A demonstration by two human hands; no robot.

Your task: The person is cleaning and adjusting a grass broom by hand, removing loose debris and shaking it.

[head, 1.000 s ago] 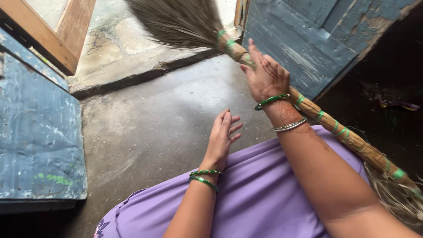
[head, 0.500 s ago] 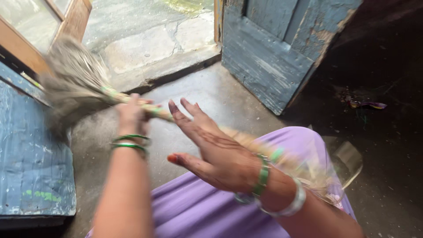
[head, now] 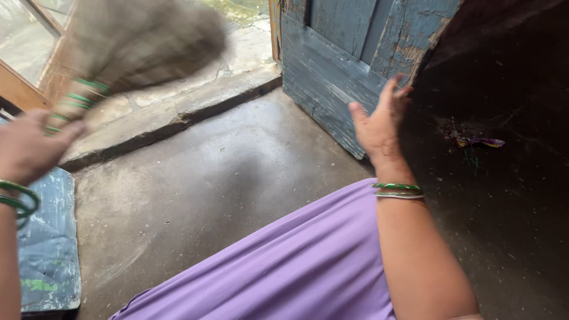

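A grass broom (head: pixel 139 41) with green bands on its handle is raised and blurred at the upper left, its brush head over the stone doorstep (head: pixel 178 112). My left hand (head: pixel 29 148), wearing green bangles, grips the broom's handle at the left edge. My right hand (head: pixel 379 121) hangs free with fingers apart, lifted in front of the blue door (head: pixel 332 71), holding nothing. It wears a green bangle and a silver one. My purple garment (head: pixel 296 266) fills the lower middle.
Grey concrete floor (head: pixel 225 172) lies between the step and me. A worn blue door leaf (head: pixel 50 237) stands at the left. Some small litter (head: pixel 477 142) lies on the dark floor at the right. A wooden frame (head: pixel 24 89) sits at the upper left.
The broom passed from my right hand to my left hand and swung up to the left. My right hand let go and lifted toward the blue door.
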